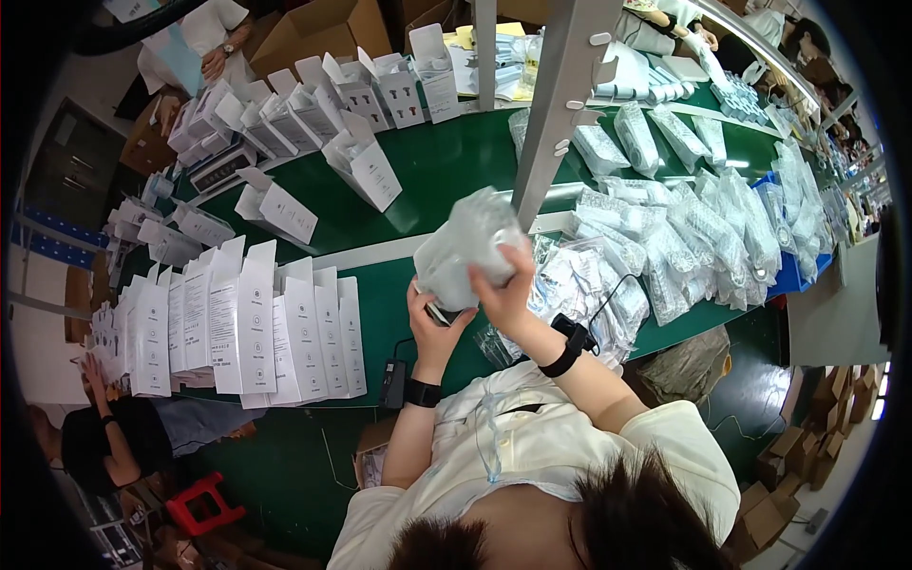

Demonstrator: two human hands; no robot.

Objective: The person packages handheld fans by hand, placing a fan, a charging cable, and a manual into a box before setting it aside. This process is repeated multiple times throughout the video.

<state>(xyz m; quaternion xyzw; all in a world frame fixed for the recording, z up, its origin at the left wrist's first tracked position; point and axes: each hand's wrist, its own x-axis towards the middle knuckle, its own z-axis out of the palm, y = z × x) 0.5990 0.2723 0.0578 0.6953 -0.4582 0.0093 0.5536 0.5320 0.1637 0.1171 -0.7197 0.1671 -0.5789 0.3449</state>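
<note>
Pale bundle (465, 237) clasped between left grip (436, 323) and right grip (506, 287), bulk extending beyond both.

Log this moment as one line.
left hand, right hand: on translucent white plastic-wrapped bundle | leftward: white cardboard boxes | rightward: clear bubble-wrap packages

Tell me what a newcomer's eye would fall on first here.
Probably the pale, blurred bundle held in both hands near the middle of the picture. Next come the white boxes standing upright at the left and the heap of bubble-wrapped packages at the right. The red stool at lower left also stands out.
</note>
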